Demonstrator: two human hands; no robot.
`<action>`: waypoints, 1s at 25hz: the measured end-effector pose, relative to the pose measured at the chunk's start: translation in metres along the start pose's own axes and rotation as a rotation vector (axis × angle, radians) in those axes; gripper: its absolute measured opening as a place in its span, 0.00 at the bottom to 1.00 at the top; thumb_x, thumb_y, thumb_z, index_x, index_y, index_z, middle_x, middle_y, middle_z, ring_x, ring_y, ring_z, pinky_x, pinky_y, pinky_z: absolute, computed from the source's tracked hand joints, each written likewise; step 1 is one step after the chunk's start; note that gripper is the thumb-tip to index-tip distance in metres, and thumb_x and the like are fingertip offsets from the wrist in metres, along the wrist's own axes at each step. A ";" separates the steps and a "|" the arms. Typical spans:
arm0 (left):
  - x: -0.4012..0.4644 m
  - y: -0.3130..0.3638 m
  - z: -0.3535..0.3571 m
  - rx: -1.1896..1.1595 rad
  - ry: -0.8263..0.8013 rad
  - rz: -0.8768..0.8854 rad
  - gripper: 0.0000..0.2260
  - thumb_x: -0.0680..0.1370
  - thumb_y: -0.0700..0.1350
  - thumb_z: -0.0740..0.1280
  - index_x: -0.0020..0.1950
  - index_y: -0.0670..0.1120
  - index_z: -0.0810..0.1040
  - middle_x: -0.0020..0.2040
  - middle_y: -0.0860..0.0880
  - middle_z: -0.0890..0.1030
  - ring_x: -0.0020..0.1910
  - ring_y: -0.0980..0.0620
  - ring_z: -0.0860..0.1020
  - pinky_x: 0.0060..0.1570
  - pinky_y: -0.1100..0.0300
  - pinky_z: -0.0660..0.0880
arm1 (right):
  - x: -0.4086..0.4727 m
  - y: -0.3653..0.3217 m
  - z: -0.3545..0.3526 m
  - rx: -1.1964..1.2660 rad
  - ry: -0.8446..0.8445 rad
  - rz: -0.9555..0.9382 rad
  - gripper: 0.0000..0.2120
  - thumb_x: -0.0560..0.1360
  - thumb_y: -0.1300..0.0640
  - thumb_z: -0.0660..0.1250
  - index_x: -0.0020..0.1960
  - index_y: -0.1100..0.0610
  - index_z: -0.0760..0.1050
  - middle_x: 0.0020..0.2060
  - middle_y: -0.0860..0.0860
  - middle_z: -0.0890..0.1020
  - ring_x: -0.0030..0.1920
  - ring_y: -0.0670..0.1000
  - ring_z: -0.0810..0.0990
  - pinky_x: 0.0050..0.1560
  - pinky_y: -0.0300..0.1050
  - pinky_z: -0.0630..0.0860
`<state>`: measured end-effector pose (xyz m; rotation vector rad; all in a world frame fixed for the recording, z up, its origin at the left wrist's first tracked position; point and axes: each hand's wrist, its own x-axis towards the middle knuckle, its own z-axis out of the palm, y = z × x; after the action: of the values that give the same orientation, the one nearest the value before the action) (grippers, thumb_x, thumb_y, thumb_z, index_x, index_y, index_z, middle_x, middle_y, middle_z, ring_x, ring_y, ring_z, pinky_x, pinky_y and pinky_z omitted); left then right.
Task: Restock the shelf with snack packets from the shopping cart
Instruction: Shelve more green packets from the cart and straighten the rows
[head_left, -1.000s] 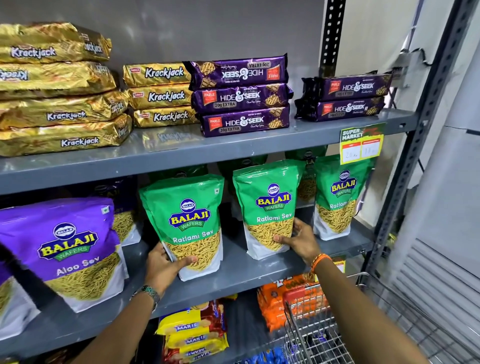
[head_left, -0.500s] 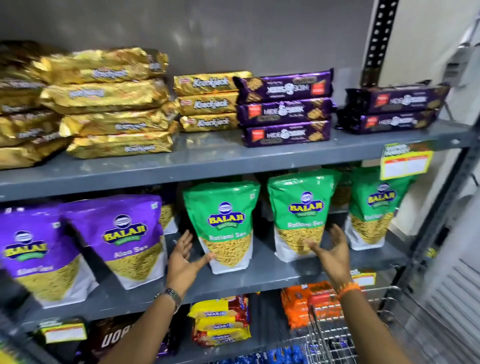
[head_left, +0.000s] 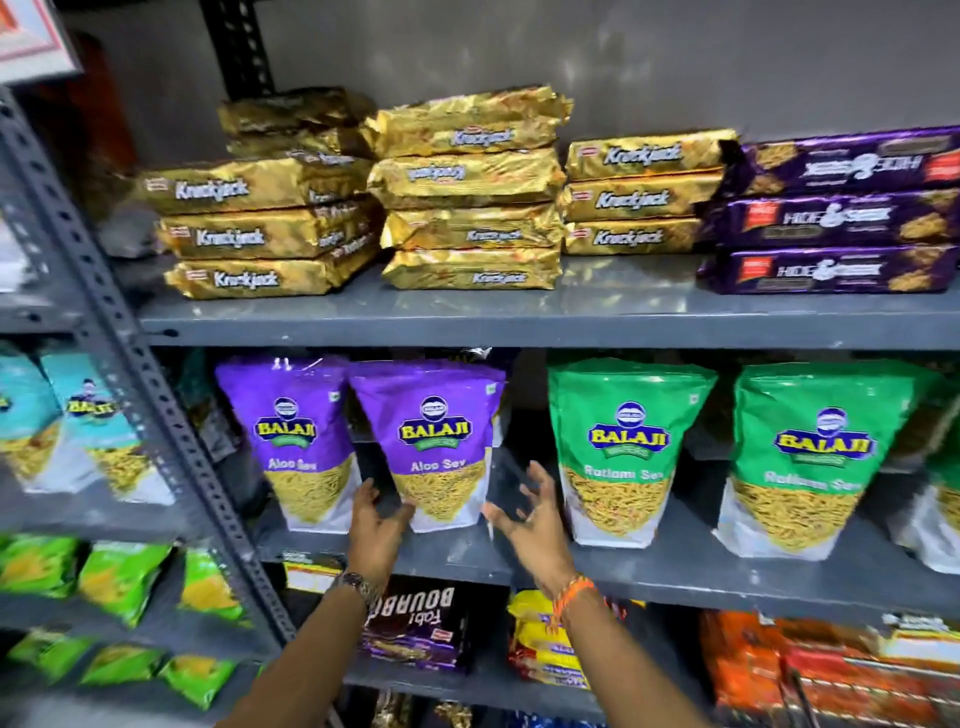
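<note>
Two purple Aloo Sev packets stand upright on the grey middle shelf (head_left: 675, 564); the right purple packet (head_left: 434, 441) sits between my hands, the left purple packet (head_left: 293, 441) beside it. My left hand (head_left: 376, 525) is open, its fingers by the lower left corner of the right purple packet. My right hand (head_left: 527, 519) is open with fingers spread, just right of that packet and apart from it. Two green Ratlami Sev packets (head_left: 623, 452) (head_left: 810, 462) stand further right. The shopping cart is out of view.
Gold Krackjack stacks (head_left: 467, 192) and purple Hide & Seek packs (head_left: 836, 218) fill the upper shelf. A perforated grey upright (head_left: 130, 374) divides off the left bay with teal and green packets. Bourbon (head_left: 415, 631), Marie and orange packs lie on the shelf below.
The view has swung left from the green packets to the purple ones. Both hands let go of the green packets, opened, and moved left to either side of a purple packet.
</note>
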<state>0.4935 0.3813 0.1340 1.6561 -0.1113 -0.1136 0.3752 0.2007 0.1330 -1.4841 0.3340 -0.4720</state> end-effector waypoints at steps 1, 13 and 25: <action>0.004 -0.003 -0.002 -0.007 -0.045 0.011 0.31 0.75 0.33 0.69 0.76 0.40 0.59 0.71 0.41 0.71 0.70 0.42 0.70 0.70 0.43 0.67 | 0.015 0.001 0.005 0.009 -0.023 0.023 0.41 0.71 0.64 0.76 0.76 0.54 0.57 0.70 0.48 0.67 0.71 0.49 0.67 0.71 0.48 0.69; 0.030 -0.006 0.007 -0.039 -0.301 0.037 0.24 0.77 0.35 0.67 0.72 0.44 0.65 0.59 0.43 0.79 0.49 0.55 0.79 0.49 0.58 0.77 | 0.061 0.025 0.022 -0.094 -0.049 -0.035 0.23 0.77 0.66 0.69 0.70 0.60 0.69 0.65 0.58 0.80 0.60 0.50 0.79 0.59 0.40 0.79; 0.038 -0.014 0.004 -0.094 -0.316 -0.012 0.23 0.75 0.39 0.71 0.67 0.48 0.69 0.63 0.42 0.80 0.53 0.49 0.80 0.54 0.50 0.77 | 0.055 0.018 0.026 -0.077 -0.032 0.023 0.20 0.79 0.64 0.66 0.70 0.58 0.69 0.65 0.56 0.81 0.65 0.55 0.79 0.68 0.53 0.75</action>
<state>0.5305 0.3736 0.1195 1.5355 -0.3308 -0.3843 0.4373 0.1963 0.1208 -1.5592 0.3465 -0.4206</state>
